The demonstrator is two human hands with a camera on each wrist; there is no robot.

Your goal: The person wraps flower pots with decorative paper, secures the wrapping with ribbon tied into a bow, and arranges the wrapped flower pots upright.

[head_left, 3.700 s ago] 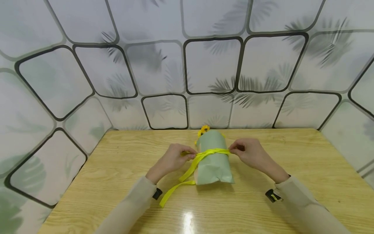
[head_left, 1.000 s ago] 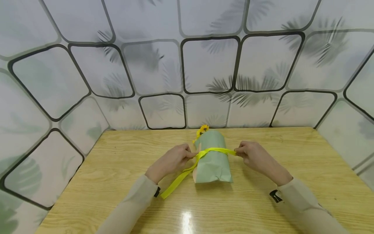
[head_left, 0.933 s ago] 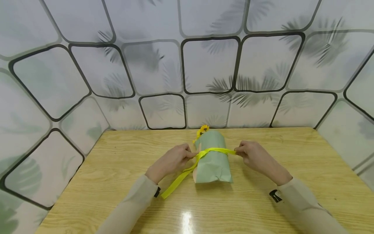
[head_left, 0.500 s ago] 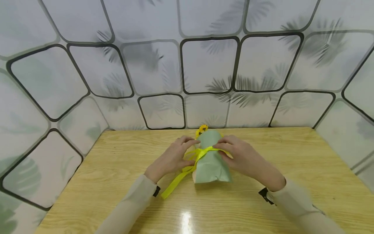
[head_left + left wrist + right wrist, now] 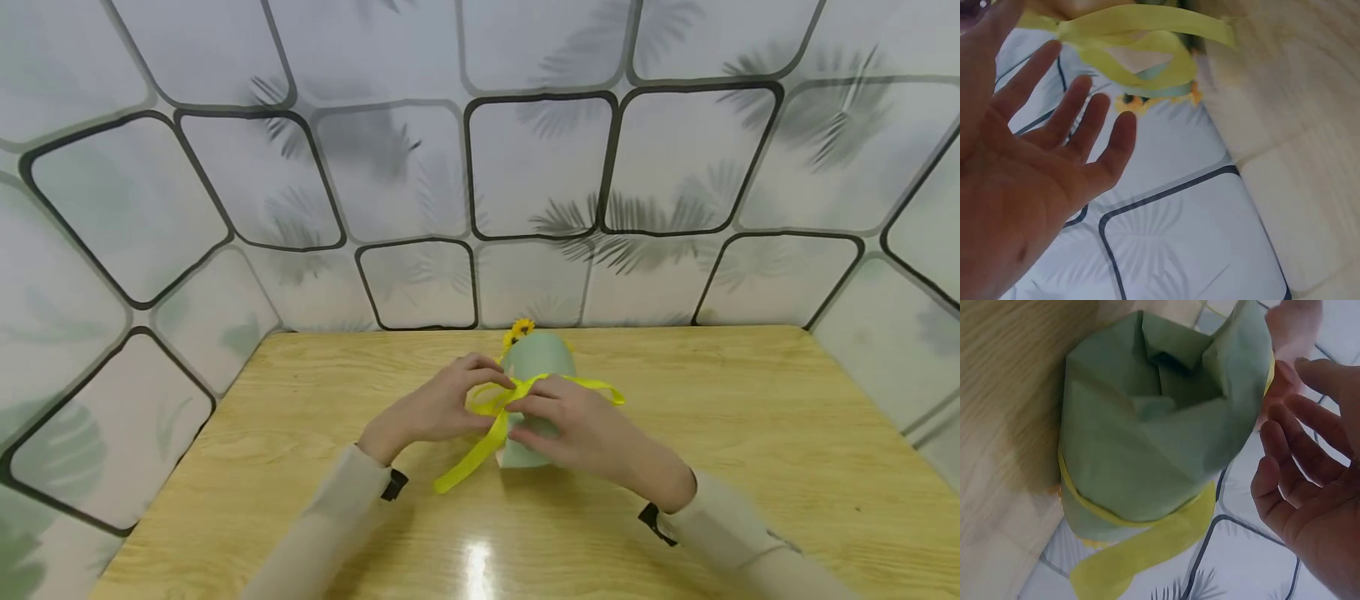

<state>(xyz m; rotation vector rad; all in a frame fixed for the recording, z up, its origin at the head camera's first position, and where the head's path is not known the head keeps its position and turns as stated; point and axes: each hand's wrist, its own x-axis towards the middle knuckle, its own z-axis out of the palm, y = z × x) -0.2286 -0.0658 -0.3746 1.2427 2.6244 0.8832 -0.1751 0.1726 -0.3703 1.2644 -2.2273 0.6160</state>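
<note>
A small bouquet lies on the table, wrapped in pale green paper [image 5: 537, 354] with yellow flowers [image 5: 522, 327] showing at its far end. A yellow ribbon [image 5: 472, 465] circles the wrap and gathers at its left side, with a loop and loose tails. Beside that gather, my left hand [image 5: 435, 408] has its index finger and thumb apart around the loop; the left wrist view shows its other fingers spread. My right hand [image 5: 592, 429] reaches across the wrap, index finger and thumb slightly apart at the hanging tail. The right wrist view shows the paper's open bottom [image 5: 1172, 369].
The wooden table [image 5: 330, 367] runs back to a patterned wall covering [image 5: 420, 283] with dark outlines and leaf prints. More of this covering stands at both sides. Dark wrist straps [image 5: 393, 485] show at both sleeves.
My right hand has let go of the right ribbon tail and moved left across the wrap to the gather. My left fingers have spread around the loop. The right tail now hangs loose.
</note>
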